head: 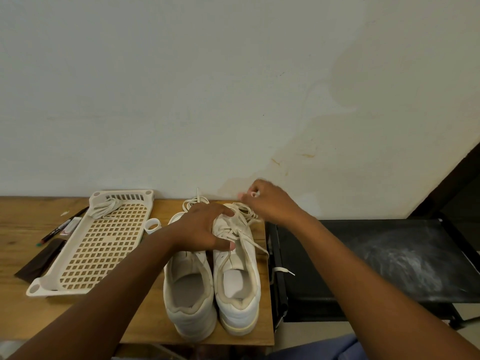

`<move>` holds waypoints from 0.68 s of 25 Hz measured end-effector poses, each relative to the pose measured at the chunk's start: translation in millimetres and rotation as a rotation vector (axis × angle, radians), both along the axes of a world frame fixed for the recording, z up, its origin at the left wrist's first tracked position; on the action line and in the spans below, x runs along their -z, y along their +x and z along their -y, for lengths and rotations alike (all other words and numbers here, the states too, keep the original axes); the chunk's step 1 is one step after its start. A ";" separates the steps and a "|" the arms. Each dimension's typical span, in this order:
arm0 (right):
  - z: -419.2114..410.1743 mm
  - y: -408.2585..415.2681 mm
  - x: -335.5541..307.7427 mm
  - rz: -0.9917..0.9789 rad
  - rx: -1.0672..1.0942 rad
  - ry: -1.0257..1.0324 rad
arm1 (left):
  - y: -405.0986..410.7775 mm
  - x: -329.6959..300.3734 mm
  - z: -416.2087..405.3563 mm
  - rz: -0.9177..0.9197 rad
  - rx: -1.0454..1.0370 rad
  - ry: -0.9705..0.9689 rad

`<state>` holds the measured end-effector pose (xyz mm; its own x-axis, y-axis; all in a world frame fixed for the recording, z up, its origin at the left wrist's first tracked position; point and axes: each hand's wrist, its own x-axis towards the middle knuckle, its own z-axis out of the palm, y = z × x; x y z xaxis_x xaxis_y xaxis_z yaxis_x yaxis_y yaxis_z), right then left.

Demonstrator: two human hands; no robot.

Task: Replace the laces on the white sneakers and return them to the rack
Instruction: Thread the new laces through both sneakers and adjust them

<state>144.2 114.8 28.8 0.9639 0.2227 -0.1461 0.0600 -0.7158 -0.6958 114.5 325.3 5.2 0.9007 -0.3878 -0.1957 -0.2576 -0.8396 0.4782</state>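
sneakers (213, 289) nearest; left hand (205, 227) pressing tongue; right hand (270, 201) seemingly pinching lace (246, 214); tray (96, 245) beside

A pale, off-white wall (233, 87) fills most of what I can see, marked with faint curved water stains and a few yellowish streaks low on the right. Against it stands a wooden bench (23, 315) with a warm brown grain. Just beside the bench, to the right, sits a black rack shelf (389, 258), its flat top smeared with whitish dust. The light is dim and even.
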 end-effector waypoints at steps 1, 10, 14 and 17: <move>0.2 -1.0 8.1 -0.007 -0.135 -0.262 | -0.6 0.2 0.1 0.010 0.003 -0.013; -2.5 -3.5 -16.8 0.318 0.245 0.404 | 0.6 4.4 1.3 -0.016 0.035 0.024; -1.2 -6.1 -31.5 0.538 0.465 0.714 | 1.5 4.6 1.1 -0.067 0.008 -0.024; 0.3 -7.0 -30.9 0.560 0.530 0.797 | 0.5 2.1 2.5 -0.073 0.005 -0.019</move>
